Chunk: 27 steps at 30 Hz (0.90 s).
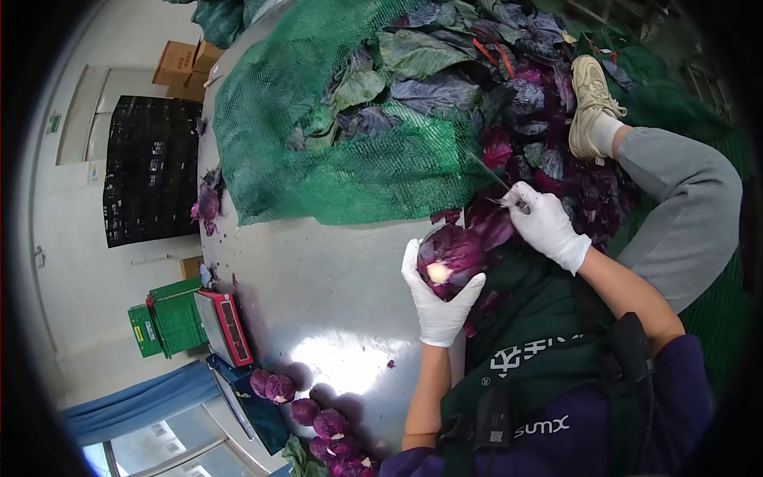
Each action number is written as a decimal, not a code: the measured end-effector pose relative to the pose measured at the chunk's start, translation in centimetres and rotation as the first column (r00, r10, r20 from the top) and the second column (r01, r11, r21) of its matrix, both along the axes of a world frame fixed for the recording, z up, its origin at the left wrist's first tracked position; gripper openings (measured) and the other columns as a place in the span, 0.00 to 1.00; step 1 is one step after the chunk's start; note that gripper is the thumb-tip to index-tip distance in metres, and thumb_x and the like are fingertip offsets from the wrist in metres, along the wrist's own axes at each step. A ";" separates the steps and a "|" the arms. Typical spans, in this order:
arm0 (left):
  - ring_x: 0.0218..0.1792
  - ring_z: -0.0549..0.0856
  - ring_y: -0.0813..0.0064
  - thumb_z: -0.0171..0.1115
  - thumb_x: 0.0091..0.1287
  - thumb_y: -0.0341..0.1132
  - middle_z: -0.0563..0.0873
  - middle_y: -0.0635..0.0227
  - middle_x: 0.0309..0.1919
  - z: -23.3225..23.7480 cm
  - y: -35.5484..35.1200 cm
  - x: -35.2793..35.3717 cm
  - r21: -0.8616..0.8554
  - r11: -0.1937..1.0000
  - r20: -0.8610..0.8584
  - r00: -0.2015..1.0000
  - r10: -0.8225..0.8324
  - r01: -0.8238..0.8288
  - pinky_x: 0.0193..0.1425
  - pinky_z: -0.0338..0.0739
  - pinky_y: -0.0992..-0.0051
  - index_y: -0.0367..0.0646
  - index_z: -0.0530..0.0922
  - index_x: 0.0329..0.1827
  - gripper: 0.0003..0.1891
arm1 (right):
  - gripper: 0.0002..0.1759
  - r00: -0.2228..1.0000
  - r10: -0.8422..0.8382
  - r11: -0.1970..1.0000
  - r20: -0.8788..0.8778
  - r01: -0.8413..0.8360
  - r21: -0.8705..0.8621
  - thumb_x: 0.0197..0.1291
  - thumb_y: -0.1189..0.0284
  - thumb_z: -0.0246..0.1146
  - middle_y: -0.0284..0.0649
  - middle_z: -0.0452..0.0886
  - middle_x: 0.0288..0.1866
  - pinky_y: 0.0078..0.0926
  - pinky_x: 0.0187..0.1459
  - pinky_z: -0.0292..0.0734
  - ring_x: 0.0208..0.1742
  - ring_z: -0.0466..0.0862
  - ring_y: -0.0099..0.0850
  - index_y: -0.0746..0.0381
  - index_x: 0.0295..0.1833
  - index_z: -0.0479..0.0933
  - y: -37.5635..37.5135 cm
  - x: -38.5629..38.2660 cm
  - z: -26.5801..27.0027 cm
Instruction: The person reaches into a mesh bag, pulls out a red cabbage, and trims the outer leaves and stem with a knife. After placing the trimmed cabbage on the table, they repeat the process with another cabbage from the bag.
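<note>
A red cabbage [451, 253] with a pale cut stem end rests in my left hand [441, 306], the white-gloved fingers wrapped around its side. My right hand [548, 226], gloved in white too, is closed on a thin-bladed knife [490, 173] that points up and left, away from the cabbage. A loose purple outer leaf [491, 222] spreads out between the cabbage and my right fingers. Just above my hands lies a green mesh sack [350, 187] with dark cabbage leaves [437, 91] on and inside it.
Several trimmed red cabbages [330, 424] line the lower part of the metal table [318, 278]. A red scale [228, 326] stands at its left edge, near green crates [176, 316] and a black crate stack [151, 171]. Purple leaf scraps [608, 203] pile up by a person's shoe [592, 107].
</note>
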<state>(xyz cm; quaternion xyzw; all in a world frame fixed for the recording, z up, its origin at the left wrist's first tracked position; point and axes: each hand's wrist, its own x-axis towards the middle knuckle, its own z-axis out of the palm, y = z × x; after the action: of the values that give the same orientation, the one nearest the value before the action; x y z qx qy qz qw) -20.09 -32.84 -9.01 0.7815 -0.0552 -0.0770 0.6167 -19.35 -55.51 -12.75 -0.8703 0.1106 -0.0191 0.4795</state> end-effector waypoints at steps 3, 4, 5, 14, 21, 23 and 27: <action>0.69 0.74 0.65 0.83 0.56 0.29 0.68 0.58 0.71 0.2 0.4 0.5 -0.163 0.986 -0.149 0.989 0.000 -0.024 0.75 0.73 0.63 0.41 0.51 0.82 0.55 | 0.18 0.996 -0.077 0.993 0.037 0.073 0.093 0.62 0.72 0.68 0.45 0.88 0.37 0.34 0.40 0.85 0.38 0.90 0.38 0.60 0.58 0.80 0.4 0.1 0.4; 0.70 0.73 0.65 0.83 0.56 0.29 0.68 0.57 0.71 0.1 0.7 0.6 -0.190 0.981 -0.187 0.982 -0.002 -0.035 0.75 0.73 0.64 0.40 0.51 0.82 0.56 | 0.21 0.987 -0.126 0.977 0.104 0.105 0.186 0.62 0.69 0.70 0.44 0.87 0.36 0.32 0.39 0.84 0.36 0.90 0.35 0.59 0.60 0.80 1.1 -0.4 1.6; 0.70 0.73 0.66 0.83 0.56 0.30 0.67 0.56 0.71 0.2 1.0 0.6 -0.218 0.975 -0.222 0.975 -0.004 -0.046 0.75 0.72 0.65 0.39 0.50 0.82 0.56 | 0.31 0.995 -0.035 0.981 0.089 0.017 0.195 0.60 0.63 0.75 0.40 0.83 0.34 0.26 0.37 0.82 0.30 0.83 0.27 0.58 0.67 0.78 1.3 -0.7 3.1; 0.69 0.75 0.66 0.88 0.49 0.30 0.69 0.59 0.70 0.7 1.0 0.4 -0.183 0.983 -0.165 0.986 -0.009 -0.022 0.74 0.74 0.65 0.39 0.51 0.80 0.59 | 0.27 0.941 0.292 0.879 -0.172 -0.194 0.435 0.59 0.66 0.71 0.33 0.78 0.29 0.25 0.37 0.77 0.31 0.78 0.22 0.61 0.63 0.74 3.3 -0.1 6.9; 0.68 0.75 0.66 0.88 0.49 0.30 0.69 0.58 0.69 0.0 1.3 0.5 -0.163 0.986 -0.114 0.994 -0.004 -0.015 0.73 0.75 0.65 0.39 0.53 0.79 0.59 | 0.18 0.960 0.230 0.893 0.157 -0.273 0.357 0.63 0.75 0.66 0.40 0.82 0.41 0.29 0.39 0.81 0.34 0.83 0.32 0.60 0.59 0.82 3.3 -0.9 5.6; 0.68 0.75 0.67 0.88 0.48 0.29 0.70 0.58 0.69 0.4 1.1 0.6 -0.219 0.975 -0.205 0.979 -0.010 -0.036 0.72 0.75 0.66 0.39 0.53 0.78 0.58 | 0.19 0.929 0.275 0.874 0.249 -0.350 0.338 0.63 0.73 0.70 0.37 0.79 0.45 0.28 0.39 0.80 0.35 0.82 0.32 0.59 0.59 0.83 3.2 -1.1 6.7; 0.66 0.76 0.68 0.88 0.47 0.27 0.71 0.59 0.67 1.1 1.0 0.8 -0.193 0.981 -0.219 0.976 -0.015 -0.029 0.71 0.76 0.66 0.40 0.54 0.77 0.57 | 0.18 0.889 0.330 0.847 0.317 -0.428 0.317 0.61 0.70 0.74 0.37 0.76 0.46 0.29 0.39 0.80 0.36 0.82 0.34 0.59 0.57 0.84 3.8 -0.4 4.3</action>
<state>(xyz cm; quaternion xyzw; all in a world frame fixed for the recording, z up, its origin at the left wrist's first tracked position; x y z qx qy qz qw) -19.34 -31.85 -7.95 0.7042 0.0086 -0.1549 0.6928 -19.79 -51.72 -8.45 -0.7562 -0.1245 -0.0113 0.6423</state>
